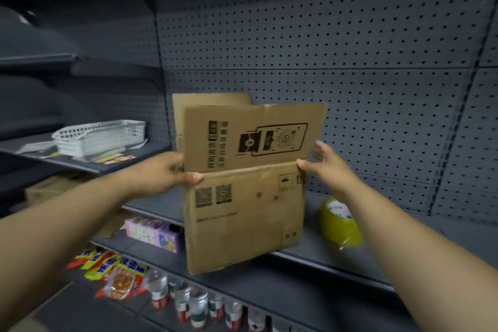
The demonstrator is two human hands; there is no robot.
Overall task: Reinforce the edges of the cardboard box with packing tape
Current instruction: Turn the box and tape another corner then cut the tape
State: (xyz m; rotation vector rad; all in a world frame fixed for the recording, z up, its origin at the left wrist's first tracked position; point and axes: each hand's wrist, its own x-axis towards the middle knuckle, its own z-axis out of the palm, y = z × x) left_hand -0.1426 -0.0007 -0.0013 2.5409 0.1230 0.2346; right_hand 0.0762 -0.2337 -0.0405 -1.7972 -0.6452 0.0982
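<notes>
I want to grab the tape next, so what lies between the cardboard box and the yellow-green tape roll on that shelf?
Only bare grey shelf separates the cardboard box from the tape roll, seen from the head camera.

You can see black printing on the box (242, 191): rows of signs on the raised flap (253, 137), two square codes and small marks on the front. All of it is too blurry to read. The snack bags (118, 272) show big blue signs, blurry too.
</notes>
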